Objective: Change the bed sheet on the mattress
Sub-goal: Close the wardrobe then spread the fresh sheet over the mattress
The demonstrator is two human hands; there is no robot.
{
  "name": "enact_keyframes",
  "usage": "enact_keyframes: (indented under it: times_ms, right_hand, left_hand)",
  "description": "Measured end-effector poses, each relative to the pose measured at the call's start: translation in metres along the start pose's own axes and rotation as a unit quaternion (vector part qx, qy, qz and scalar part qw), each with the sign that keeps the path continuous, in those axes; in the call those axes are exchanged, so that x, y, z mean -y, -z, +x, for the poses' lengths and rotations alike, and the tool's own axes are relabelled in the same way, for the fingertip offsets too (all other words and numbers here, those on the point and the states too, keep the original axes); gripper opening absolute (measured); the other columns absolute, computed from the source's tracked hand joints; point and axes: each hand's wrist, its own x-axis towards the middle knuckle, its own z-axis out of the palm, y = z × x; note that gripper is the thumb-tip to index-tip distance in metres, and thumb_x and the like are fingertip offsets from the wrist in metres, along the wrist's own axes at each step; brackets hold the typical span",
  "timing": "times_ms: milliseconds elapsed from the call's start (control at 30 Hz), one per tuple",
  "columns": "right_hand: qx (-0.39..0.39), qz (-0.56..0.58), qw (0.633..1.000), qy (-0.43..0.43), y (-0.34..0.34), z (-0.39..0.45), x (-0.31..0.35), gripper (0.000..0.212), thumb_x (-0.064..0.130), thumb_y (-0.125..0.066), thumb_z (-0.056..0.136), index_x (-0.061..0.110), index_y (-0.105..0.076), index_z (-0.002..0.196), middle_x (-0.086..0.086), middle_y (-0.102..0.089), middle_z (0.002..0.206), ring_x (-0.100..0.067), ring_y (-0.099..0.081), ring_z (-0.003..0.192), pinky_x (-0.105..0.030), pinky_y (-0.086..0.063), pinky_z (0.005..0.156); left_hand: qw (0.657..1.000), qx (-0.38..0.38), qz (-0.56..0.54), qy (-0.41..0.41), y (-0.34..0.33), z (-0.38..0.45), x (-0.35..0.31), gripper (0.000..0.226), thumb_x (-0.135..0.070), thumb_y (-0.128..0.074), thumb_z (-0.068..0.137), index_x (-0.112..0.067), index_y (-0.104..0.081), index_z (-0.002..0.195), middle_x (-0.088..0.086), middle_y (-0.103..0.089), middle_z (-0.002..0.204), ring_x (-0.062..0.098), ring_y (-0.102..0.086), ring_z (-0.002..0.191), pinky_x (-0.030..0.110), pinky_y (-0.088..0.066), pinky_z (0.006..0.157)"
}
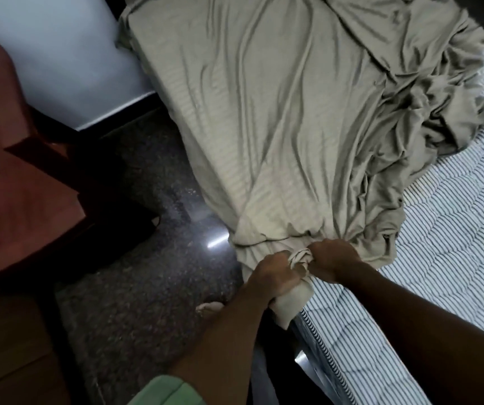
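Note:
A beige bed sheet point(278, 118) lies spread and rumpled over the left part of a blue-and-white striped mattress point(451, 229). The sheet is bunched into folds toward the right and gathered into a twisted knot at the mattress's near edge. My left hand point(272, 273) grips the gathered cloth from the left, with a tail of sheet hanging below the fist. My right hand point(332, 258) grips the same bunch from the right, close beside the left hand. The mattress to the right of the hands is bare.
A reddish-brown wooden piece of furniture point(21, 176) stands at the left. Dark speckled floor point(147, 273) runs between it and the bed. A pale wall point(59, 54) rises at the upper left. A foot point(210, 308) shows near the bed's edge.

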Motion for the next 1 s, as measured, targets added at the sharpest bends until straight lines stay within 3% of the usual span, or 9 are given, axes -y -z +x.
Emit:
enact_keyframes:
  times_ms: [100,200,267,467,533,633,733,800,1000]
  right_hand:
    - [0.053,0.039,0.996,-0.066,0.010,-0.005,-0.015,0.046,0.043,-0.055,0.094,0.020,-0.062,0.133,-0.009,-0.064,0.137,-0.029,-0.061,0.127,-0.039,-0.049,0.100]
    - [-0.060,0.116,0.987,-0.098,0.010,-0.009,-0.027,0.047,0.043,-0.063,0.085,0.026,-0.061,0.129,-0.007,-0.067,0.126,-0.033,-0.064,0.119,-0.041,-0.050,0.095]
    - [-0.097,0.140,0.984,-0.060,0.004,-0.011,-0.031,0.049,0.046,-0.066,0.081,0.025,-0.061,0.126,-0.006,-0.067,0.124,-0.033,-0.062,0.120,-0.042,-0.050,0.095]
    - [0.085,0.154,0.984,0.010,0.006,0.011,-0.056,0.042,0.041,-0.066,0.091,0.021,-0.067,0.128,-0.008,-0.068,0.131,-0.028,-0.061,0.125,-0.031,-0.045,0.094]
    - [0.048,0.236,0.971,0.017,0.019,0.013,-0.070,0.033,0.034,-0.070,0.089,0.021,-0.072,0.119,-0.005,-0.071,0.120,-0.023,-0.066,0.111,-0.029,-0.047,0.085]
    - [-0.103,0.354,0.929,-0.006,0.034,0.013,-0.090,0.018,0.032,-0.069,0.084,0.020,-0.072,0.098,-0.001,-0.073,0.099,-0.019,-0.067,0.088,-0.032,-0.052,0.075]
    - [-0.291,0.281,0.913,-0.053,0.048,0.028,-0.111,0.013,0.023,-0.064,0.082,0.017,-0.071,0.092,-0.008,-0.072,0.095,-0.031,-0.066,0.094,-0.038,-0.053,0.077]
    - [-0.346,0.210,0.912,-0.072,0.058,0.040,-0.132,0.014,0.018,-0.060,0.081,0.015,-0.070,0.090,-0.013,-0.070,0.096,-0.036,-0.063,0.097,-0.041,-0.051,0.080]
    - [-0.284,-0.051,0.955,-0.066,0.068,0.078,-0.198,0.040,0.035,-0.061,0.085,0.019,-0.058,0.121,-0.007,-0.062,0.124,-0.032,-0.048,0.124,-0.047,-0.035,0.100]
  left_hand:
    - [1.000,-0.008,-0.001,-0.023,-0.017,-0.003,-0.008,0.073,-0.058,-0.075,0.075,-0.025,-0.049,0.135,0.003,-0.064,0.131,0.025,-0.059,0.124,0.041,-0.048,0.103]
    - [0.974,-0.136,0.176,-0.049,-0.030,-0.006,-0.016,0.070,-0.044,-0.074,0.077,-0.020,-0.045,0.136,0.004,-0.054,0.134,0.027,-0.050,0.125,0.045,-0.037,0.105]
    - [0.967,-0.163,0.193,-0.036,-0.032,-0.006,-0.019,0.063,-0.031,-0.072,0.075,-0.019,-0.050,0.132,0.004,-0.054,0.130,0.027,-0.052,0.122,0.043,-0.039,0.101]
    - [0.964,-0.134,0.208,-0.095,-0.017,0.004,-0.018,0.078,-0.046,-0.048,0.069,-0.020,-0.046,0.143,0.003,-0.055,0.140,0.025,-0.049,0.131,0.041,-0.033,0.109]
    - [0.960,-0.163,0.200,-0.106,-0.007,0.008,-0.033,0.074,-0.044,-0.055,0.069,-0.023,-0.046,0.139,0.002,-0.052,0.138,0.026,-0.047,0.129,0.042,-0.033,0.107]
    - [0.952,-0.208,0.186,-0.123,0.002,0.023,-0.071,0.057,-0.028,-0.068,0.071,-0.026,-0.051,0.126,-0.001,-0.051,0.125,0.025,-0.049,0.118,0.040,-0.037,0.099]
    - [0.955,-0.216,0.141,-0.146,0.004,0.051,-0.112,0.045,-0.017,-0.066,0.077,-0.024,-0.057,0.121,0.001,-0.055,0.124,0.027,-0.052,0.118,0.041,-0.040,0.100]
    - [0.955,-0.220,0.126,-0.153,0.004,0.073,-0.139,0.035,-0.017,-0.062,0.085,-0.022,-0.060,0.120,0.003,-0.057,0.124,0.028,-0.053,0.119,0.041,-0.042,0.101]
    - [0.945,-0.210,0.150,-0.200,0.000,0.128,-0.193,0.029,-0.019,-0.061,0.088,-0.020,-0.064,0.117,0.005,-0.059,0.120,0.028,-0.056,0.116,0.039,-0.045,0.100]
